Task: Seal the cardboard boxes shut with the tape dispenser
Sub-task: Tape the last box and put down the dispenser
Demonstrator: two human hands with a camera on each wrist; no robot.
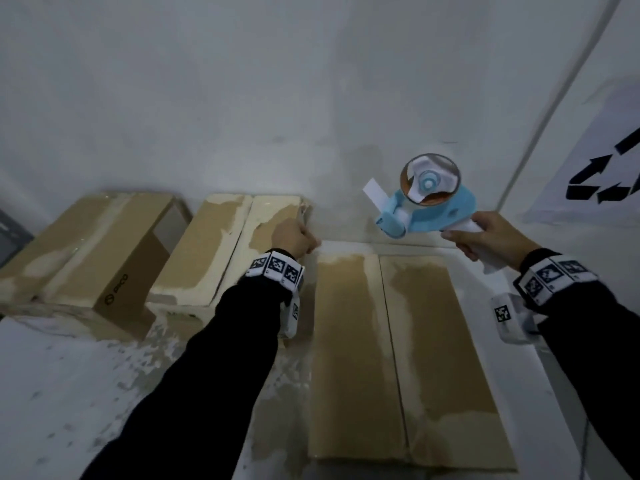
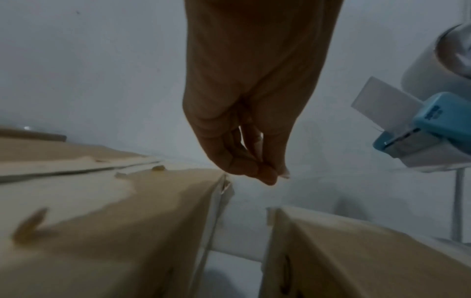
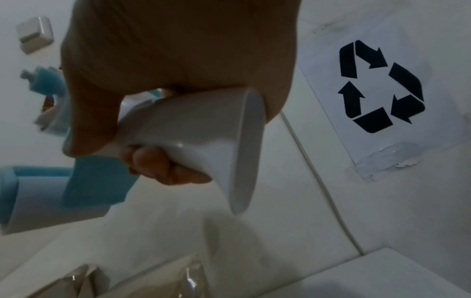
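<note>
Three brown cardboard boxes lie on a white table. The nearest box (image 1: 398, 358) has its flaps closed, with a seam down the middle. My right hand (image 1: 485, 233) grips the white handle (image 3: 203, 141) of a blue tape dispenser (image 1: 426, 202), held in the air over that box's far end with a short tape tab sticking out. My left hand (image 1: 298, 237) hovers with curled fingers over the far right corner of the middle box (image 1: 221, 244). In the left wrist view its fingertips (image 2: 265, 173) are bunched together with nothing visible in them. The left box (image 1: 86, 251) lies further left.
A white wall stands close behind the boxes. A paper sheet with a recycling symbol (image 1: 606, 168) is taped on the right, and a white cable (image 1: 554, 109) runs down beside it. The white table (image 1: 86, 393) stretches out in front of the left boxes. A dark object (image 1: 10, 237) sits at the left edge.
</note>
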